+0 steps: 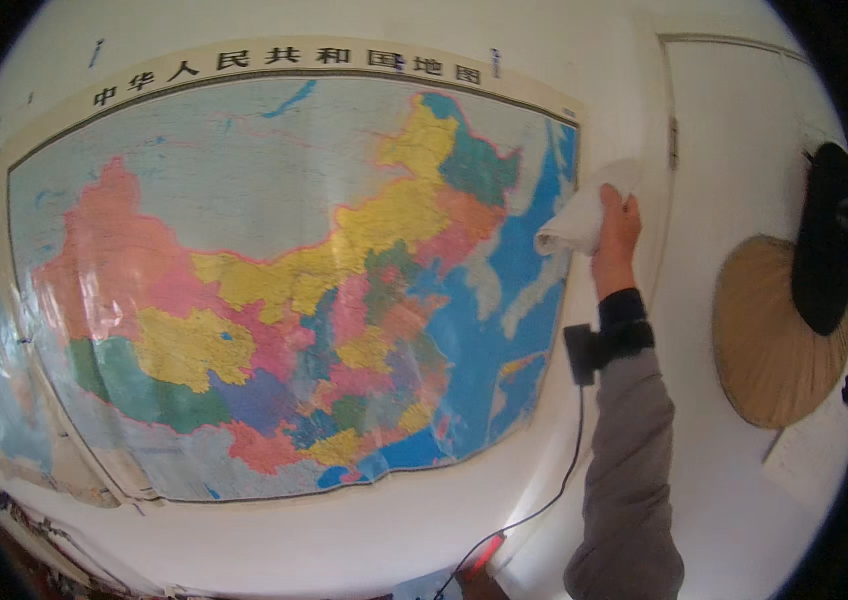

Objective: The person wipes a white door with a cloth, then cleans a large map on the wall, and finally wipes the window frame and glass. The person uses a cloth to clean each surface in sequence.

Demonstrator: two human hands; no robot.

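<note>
My right hand [619, 232] is raised high and grips a folded white cloth [577, 221]. The cloth lies over the right edge of a large wall map of China [281, 285], beside the blue sea area, and seems to touch it. Glare and creases show on the map's glossy surface, and large printed characters run along its top. A dark strap with a small black device [581, 354] is round my right wrist, and a black cable hangs from it. My left hand is out of view.
A white door [701, 195] with a hinge stands to the right. A woven fan or hat [758, 337] and a dark elongated item [825, 240] hang there. Another map [0, 360] adjoins on the left. A red object [489, 551] and clutter [41, 540] lie low down.
</note>
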